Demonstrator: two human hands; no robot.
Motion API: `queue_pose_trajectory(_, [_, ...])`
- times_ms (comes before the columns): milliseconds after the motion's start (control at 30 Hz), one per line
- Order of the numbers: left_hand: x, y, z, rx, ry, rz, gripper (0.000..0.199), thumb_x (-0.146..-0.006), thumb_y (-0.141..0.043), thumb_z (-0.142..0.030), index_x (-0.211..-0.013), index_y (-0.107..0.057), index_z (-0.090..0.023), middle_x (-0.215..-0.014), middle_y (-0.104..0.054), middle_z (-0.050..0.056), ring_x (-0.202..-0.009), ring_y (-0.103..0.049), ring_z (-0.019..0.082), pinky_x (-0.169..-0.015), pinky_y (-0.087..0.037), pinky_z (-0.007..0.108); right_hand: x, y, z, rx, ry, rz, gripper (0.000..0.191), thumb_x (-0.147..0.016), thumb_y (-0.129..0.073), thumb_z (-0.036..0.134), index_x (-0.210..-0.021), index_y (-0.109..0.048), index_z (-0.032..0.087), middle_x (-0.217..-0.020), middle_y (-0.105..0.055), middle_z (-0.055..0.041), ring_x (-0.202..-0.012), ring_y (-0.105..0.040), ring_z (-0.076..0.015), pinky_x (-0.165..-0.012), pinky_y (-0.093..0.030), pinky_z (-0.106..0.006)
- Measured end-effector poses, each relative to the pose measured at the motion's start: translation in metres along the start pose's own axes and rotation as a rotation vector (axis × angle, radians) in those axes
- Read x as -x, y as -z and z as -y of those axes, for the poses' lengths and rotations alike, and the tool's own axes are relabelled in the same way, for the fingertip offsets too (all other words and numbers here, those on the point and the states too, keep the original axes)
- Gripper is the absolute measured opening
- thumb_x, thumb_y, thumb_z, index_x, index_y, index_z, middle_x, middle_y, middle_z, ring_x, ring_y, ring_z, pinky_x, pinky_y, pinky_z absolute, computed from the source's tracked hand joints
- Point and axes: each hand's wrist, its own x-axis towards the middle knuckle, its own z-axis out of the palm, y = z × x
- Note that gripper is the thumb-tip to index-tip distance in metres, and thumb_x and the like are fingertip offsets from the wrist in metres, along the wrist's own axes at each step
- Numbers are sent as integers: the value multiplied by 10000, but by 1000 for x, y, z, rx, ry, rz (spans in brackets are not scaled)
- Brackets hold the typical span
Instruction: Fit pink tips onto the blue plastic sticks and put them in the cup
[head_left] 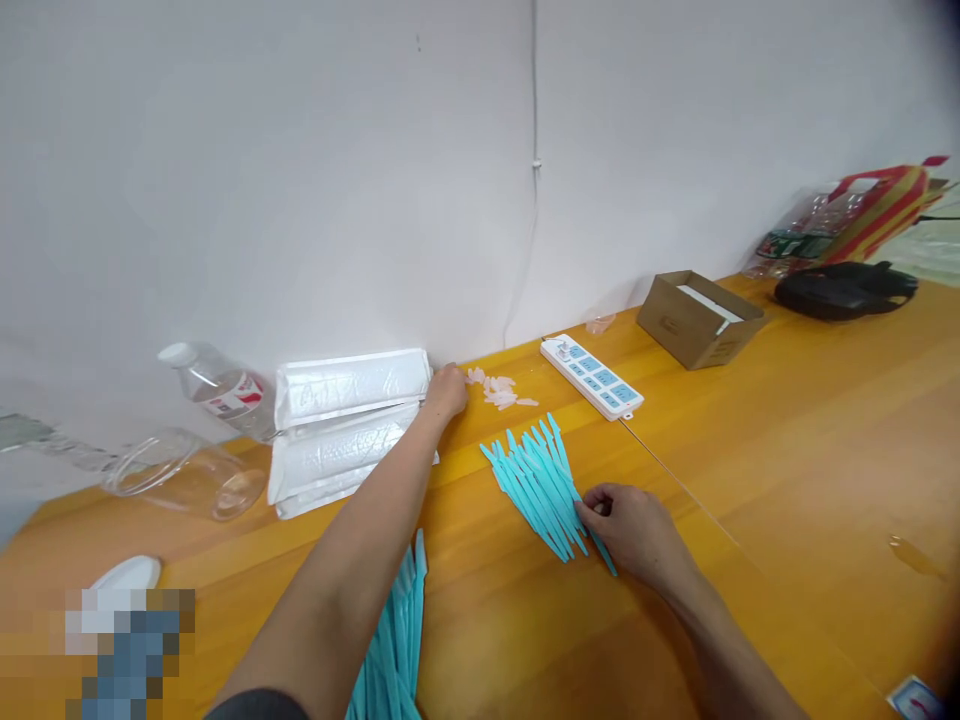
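A fan of slim teal plastic sticks, which look like eyebrow razors (532, 485), lies on the wooden table in front of me. My right hand (630, 522) pinches the rightmost razor between thumb and fingers, and its lower end sticks out below them. Farther off, my left hand (448, 390) is closed at the left edge of a scatter of small translucent caps (501, 390). Its fingertips are turned away, so what they hold cannot be made out. Beneath my left forearm lies a second bunch of teal razors (397, 640), partly covered.
Silvery-white packets (352, 390) lie left of my left hand, beside a plastic bottle (225, 390) and an overturned clear jar (187, 480). A power strip (592, 377), a cardboard box (686, 325) and a black bag (844, 292) stand along the wall on the right.
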Motion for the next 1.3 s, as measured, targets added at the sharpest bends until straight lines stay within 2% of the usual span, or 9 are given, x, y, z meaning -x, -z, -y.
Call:
queue_pose_trajectory(200, [-2,1,4,-88,-65,50,357,-940,-593,-343,-1246,-580,-159,-1252,-599,111,-1062,-621,231,-892,-542,443,1,5,-2,-284,-15,94,277,-834,-568,420,-709,-650,187,-669,-667,-18,-602,-580,-155,-555,-395,-266])
queue_pose_trajectory(433, [6,8,-5,-67,-187,78,353,-941,-592,-348,-1239,-581,-161,-1244,-604,103,-1057,-623,226,-892,-542,447,5,6,4,-840,-50,319,361,-815,-651,525,-894,-577,181,-780,-650,-12,-679,-630,-144,-604,-480,-261])
queue_pose_trajectory(567, [19,21,-9,6,-211,74,246,-948,-545,-307,-1023,-708,-138,-1054,-704,133,-994,-656,245,-908,-499,396,8,6,10,-862,-80,284,433,-797,-661,575,-958,-592,179,-749,-583,28,-501,-501,-74,-454,-356,-213])
queue_pose_trajectory(667, [59,37,-7,101,-231,61,327,-966,-458,-333,-1023,-743,-183,-956,-747,93,-887,-682,228,-826,-493,320,11,5,19,-799,-20,259,443,-777,-683,572,-942,-635,163,-735,-547,36,-477,-393,-47,-439,-292,-208])
queue_pose_trajectory(767, [131,47,3,422,-205,62,392,-959,-452,-454,-1125,-733,-238,-877,-747,29,-770,-666,189,-716,-493,275,16,0,33,-722,15,280,457,-741,-710,573,-941,-677,163,-757,-553,24,-507,-396,-57,-444,-299,-209])
queue_pose_trajectory(900, [239,36,24,1041,123,42,400,-872,-619,-476,-1144,-736,-208,-830,-730,42,-744,-646,175,-702,-513,281,24,-14,56,-669,79,421,435,-788,-654,587,-907,-691,171,-698,-557,24,-506,-416,-75,-448,-317,-214])
queue_pose_trajectory(1000, [296,20,36,1352,382,-46,398,-841,-688,-447,-1147,-732,-197,-934,-746,69,-806,-664,163,-786,-534,291,28,-29,73,-643,149,553,429,-852,-573,593,-809,-651,173,-667,-564,24,-491,-423,-81,-451,-315,-221])
queue_pose_trajectory(1167, [328,5,44,1471,553,-266,403,-754,-790,-412,-1068,-737,-166,-910,-748,69,-775,-671,148,-774,-549,280,29,-52,92,-569,291,616,421,-886,-550,551,-782,-673,162,-607,-523,37,-530,-413,-90,-494,-304,-226])
queue_pose_trajectory(1300, [327,4,44,1441,585,-310,369,-740,-796,-420,-1000,-748,-163,-839,-745,49,-720,-661,131,-729,-544,257,31,-58,96,-553,337,532,386,-873,-587,521,-901,-763,179,-769,-678,-9,-697,-560,-153,-618,-406,-254])
